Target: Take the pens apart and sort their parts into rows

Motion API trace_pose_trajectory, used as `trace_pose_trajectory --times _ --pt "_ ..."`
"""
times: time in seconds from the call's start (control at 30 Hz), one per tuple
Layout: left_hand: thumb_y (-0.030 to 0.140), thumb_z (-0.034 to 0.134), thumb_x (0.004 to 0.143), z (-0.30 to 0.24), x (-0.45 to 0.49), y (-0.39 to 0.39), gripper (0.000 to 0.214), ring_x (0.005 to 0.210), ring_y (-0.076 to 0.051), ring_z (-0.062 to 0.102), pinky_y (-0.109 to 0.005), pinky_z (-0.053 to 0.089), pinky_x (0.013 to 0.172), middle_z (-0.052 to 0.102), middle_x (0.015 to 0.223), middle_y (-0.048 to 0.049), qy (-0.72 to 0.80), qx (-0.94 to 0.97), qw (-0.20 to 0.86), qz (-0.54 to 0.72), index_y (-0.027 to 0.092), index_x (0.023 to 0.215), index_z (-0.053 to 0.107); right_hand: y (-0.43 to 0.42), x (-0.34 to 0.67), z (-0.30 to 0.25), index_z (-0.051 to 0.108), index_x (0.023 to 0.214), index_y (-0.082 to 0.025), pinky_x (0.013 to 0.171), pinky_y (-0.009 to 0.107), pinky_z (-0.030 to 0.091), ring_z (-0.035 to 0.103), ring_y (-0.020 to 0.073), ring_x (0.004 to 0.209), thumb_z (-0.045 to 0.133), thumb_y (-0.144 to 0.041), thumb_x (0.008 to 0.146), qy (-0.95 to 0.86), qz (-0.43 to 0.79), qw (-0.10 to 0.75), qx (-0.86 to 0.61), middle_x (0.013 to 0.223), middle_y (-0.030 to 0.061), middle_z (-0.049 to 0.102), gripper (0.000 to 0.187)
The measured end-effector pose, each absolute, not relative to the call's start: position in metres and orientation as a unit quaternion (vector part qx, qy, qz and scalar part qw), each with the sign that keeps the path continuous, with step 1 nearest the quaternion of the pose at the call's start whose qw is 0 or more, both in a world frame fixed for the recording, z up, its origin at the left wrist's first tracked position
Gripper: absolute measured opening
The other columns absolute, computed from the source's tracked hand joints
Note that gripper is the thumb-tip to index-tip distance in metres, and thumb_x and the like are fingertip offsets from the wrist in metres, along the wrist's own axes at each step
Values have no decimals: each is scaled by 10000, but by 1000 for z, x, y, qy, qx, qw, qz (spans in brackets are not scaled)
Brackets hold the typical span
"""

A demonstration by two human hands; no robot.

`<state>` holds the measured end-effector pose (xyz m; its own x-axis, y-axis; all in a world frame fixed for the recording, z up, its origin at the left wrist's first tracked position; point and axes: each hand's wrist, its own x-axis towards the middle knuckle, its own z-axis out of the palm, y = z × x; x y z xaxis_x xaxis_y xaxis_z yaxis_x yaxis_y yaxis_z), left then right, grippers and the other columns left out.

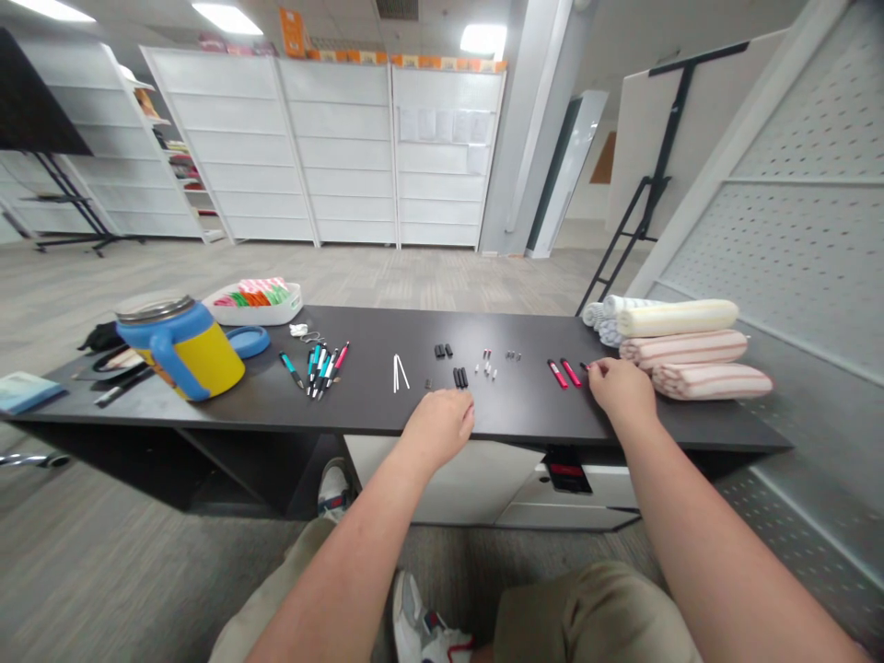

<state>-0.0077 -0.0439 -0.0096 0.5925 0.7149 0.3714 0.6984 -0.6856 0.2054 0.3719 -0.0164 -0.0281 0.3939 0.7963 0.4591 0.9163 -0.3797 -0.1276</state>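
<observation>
My right hand (pixel 622 391) is over the right part of the dark tabletop, fingers pinched at the tip of a small dark piece (pixel 584 366). Just left of it lie two red pen barrels (pixel 570 372). My left hand (pixel 440 425) rests at the table's front edge with its fingers curled; whatever they hold, if anything, is hidden. Beyond its knuckles are short black tubes (pixel 460 378) side by side. Several tiny pale tips (pixel 487 371), small metal parts (pixel 513 355) and black pieces (pixel 443 351) lie nearby, with thin white sticks (pixel 397 373) to their left.
A pile of pens (pixel 323 370) lies left of centre. Farther left stand a blue-and-yellow mug (pixel 200 354), its blue lid (pixel 249 342) and a white tray (pixel 276 313) of colourful packets. Rolled towels (pixel 697 348) are stacked at the right end. An open drawer (pixel 608 483) sits below.
</observation>
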Motion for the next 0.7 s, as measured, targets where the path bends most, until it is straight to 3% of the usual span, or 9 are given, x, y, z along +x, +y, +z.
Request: trace_pose_trajectory --times 0.23,0.5,0.7 --pt "274 460 1013 16 -48 -44 266 918 -252 635 -374 480 845 710 928 -89 481 848 -34 221 202 941 705 -14 375 -36 813 1012 -149 758 352 476 686 280 905 497 -336 952 -608 -184 203 -745 1019 154 760 373" --pt "291 489 954 19 -137 -16 322 1125 -390 537 -482 479 868 646 1126 -213 741 625 -174 174 118 1032 750 -13 374 -39 787 1025 -157 864 371 487 677 281 1003 429 -382 1010 -652 -180 241 -696 1046 138 757 424" --pt "297 511 943 9 -156 -4 310 1145 -386 508 -490 461 891 625 1189 -193 735 638 -162 161 170 1061 768 -15 372 -34 766 1020 -155 852 377 480 668 282 990 449 -395 1001 -648 -188 261 -691 1040 145 739 398"
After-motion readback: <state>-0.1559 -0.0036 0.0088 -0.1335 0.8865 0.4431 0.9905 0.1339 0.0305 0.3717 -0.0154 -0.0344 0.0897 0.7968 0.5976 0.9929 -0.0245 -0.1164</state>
